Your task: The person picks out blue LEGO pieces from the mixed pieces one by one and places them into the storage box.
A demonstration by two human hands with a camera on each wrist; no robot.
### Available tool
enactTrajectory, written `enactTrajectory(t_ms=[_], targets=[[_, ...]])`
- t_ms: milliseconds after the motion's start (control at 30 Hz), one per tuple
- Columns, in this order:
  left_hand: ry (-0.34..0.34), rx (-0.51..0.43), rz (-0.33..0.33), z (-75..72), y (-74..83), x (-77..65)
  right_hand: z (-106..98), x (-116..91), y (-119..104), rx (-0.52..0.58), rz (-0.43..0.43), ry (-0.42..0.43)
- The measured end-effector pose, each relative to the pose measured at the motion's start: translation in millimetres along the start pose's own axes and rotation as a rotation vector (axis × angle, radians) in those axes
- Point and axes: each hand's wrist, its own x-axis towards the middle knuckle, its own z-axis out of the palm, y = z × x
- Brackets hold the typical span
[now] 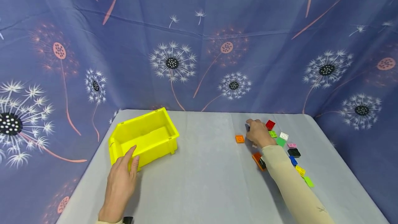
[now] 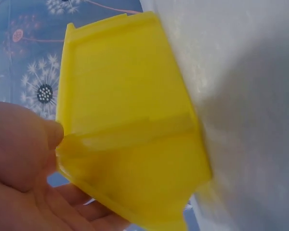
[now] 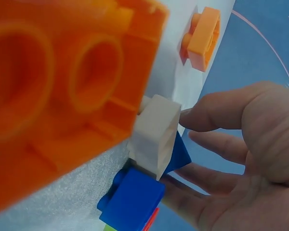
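Note:
My left hand (image 1: 119, 180) holds the near rim of a yellow bin (image 1: 155, 151); in the left wrist view the thumb lies at the edge and the other fingers pass behind the wall. Over the loose toy bricks on the right, my right hand (image 1: 259, 134) reaches down with fingers extended. Its thumb is beside a white brick (image 3: 154, 130) in the right wrist view, and lower fingers pass behind a blue brick (image 3: 135, 199). Another blue piece (image 3: 179, 155) shows partly behind the white one. Whether the fingertips touch any brick is hard to tell.
An orange brick (image 1: 239, 139) lies left of the right hand, and an orange piece with a dark one (image 1: 259, 161) lies nearer. Red (image 1: 270, 124), green (image 1: 281, 141), black (image 1: 294, 152) and yellow (image 1: 300, 170) bricks spread along the right. A patterned cloth (image 1: 199, 44) hangs behind the table.

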Motion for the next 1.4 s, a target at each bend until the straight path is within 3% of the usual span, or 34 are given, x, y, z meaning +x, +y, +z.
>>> enactTrajectory(t_ms=[200,433,1067,1400], targets=[[0.011,-0.057,-0.066,4.1,-1.4,-0.7,4,3,8,0.008,0.021,-0.014],[0.088,-0.1,-0.037,11.8,-1.2,4.3,1,5,13,0.06,0.043,-0.009],[0.124,-0.115,-0.057,15.2,-5.1,6.3,4,1,11,0.087,0.064,0.029],[0.155,-0.142,-0.016,17.6,-7.2,7.0,3,3,12,0.08,0.053,0.036]])
